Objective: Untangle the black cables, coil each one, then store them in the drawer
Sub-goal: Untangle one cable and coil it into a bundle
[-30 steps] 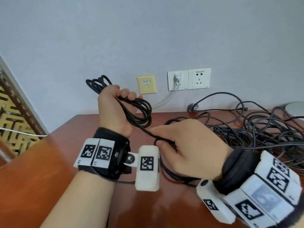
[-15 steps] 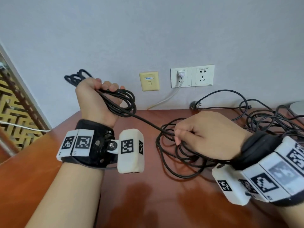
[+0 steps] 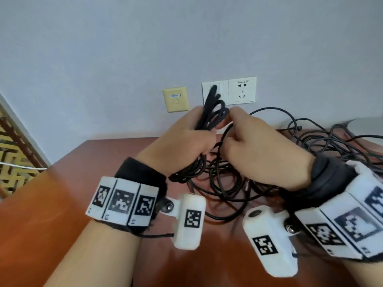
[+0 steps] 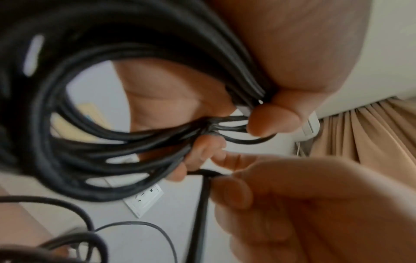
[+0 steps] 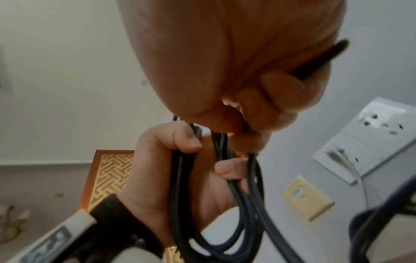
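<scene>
L hand [image 3: 182,141] grips black coil [image 3: 213,112]; R hand [image 3: 263,150] pinches its loose strand [image 4: 202,204].

Black cable coil [image 4: 94,124] in fingers [image 4: 273,121]

The coil [image 3: 213,112] sits in the left hand [image 3: 182,141], the right hand [image 3: 263,150] beside it, above the table [image 3: 62,204].
</scene>
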Demonstrator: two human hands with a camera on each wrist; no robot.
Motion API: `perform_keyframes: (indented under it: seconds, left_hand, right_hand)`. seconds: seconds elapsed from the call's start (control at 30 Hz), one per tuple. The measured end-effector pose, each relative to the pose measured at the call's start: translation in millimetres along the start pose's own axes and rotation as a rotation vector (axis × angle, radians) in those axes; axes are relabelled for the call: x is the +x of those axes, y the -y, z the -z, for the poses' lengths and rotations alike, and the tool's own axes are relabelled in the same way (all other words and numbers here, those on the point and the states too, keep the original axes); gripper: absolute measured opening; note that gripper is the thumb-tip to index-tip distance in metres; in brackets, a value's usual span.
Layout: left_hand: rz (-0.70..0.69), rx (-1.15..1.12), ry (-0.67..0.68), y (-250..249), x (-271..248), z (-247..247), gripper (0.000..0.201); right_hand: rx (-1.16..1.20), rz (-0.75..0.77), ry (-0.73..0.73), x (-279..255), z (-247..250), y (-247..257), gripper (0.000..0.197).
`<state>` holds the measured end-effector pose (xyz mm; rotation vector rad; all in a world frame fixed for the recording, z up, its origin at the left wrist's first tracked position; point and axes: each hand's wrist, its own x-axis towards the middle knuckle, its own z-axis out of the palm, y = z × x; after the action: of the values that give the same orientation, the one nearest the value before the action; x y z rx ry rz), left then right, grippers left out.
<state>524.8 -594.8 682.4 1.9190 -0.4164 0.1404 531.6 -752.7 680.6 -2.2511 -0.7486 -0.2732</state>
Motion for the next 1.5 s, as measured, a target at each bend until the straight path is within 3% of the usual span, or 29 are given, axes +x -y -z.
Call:
perform_keyframes:
  seconds: [0.17, 0.4, 0.53, 0.6, 0.7, 0.9, 1.03, 1.23, 1.3, 1.37, 1.4, 1.5]
  left_hand:
    - [-0.021, 0.063, -0.085, 5, 3, 3, 0.024]
    - [-0.005, 0.167, -0.006, 5, 2, 0, 0.023]
    - [-0.045, 0.335, -0.092, 0, 1, 15, 0.043]
    - [-0.037, 0.384, -0.110, 0, 1, 21, 0.037]
    - [-0.030, 0.464, -0.166, 1, -1, 27, 0.023]
    - [0.023, 0.246, -0.323, 5, -3, 50, 0.028]
    - [0.088, 0.057, -0.270, 6, 0, 37, 0.037]
    - [0.084, -0.109, -0.232, 13, 3, 7, 0.031]
    - [0.072, -0.122, -0.204, 10, 2, 1, 0.015]
    - [0.055, -0.113, -0.207, 11, 2, -3, 0.030]
    - [0.044, -0.111, -0.215, 12, 3, -4, 0.027]
    - [0.018, -0.077, -0.237, 11, 4, -7, 0.017]
  right_hand:
    - [0.064, -0.034, 0.086, 2, 0, -2, 0.024]
    - [0.128, -0.010, 0.028, 6, -9, -3, 0.013]
    - [-0.161, 0.145, -0.021, 2, -4, -1, 0.010]
    - [-0.367, 0.204, -0.007, -2, 2, 3, 0.010]
    - [-0.567, 0.217, -0.026, -4, 12, 4, 0.027]
    - [-0.233, 0.215, -0.057, 2, 30, -10, 0.028]
    - [-0.089, 0.203, -0.116, 2, 19, -1, 0.032]
    - [-0.004, 0.058, -0.193, 0, -14, 10, 0.031]
    - [0.145, -0.007, -0.245, 4, -24, 11, 0.029]
    - [0.375, -0.074, -0.266, 7, -27, 11, 0.029]
    - [0.490, -0.116, -0.257, 8, -26, 10, 0.029]
    - [0.898, -0.237, -0.108, 9, -20, 16, 0.029]
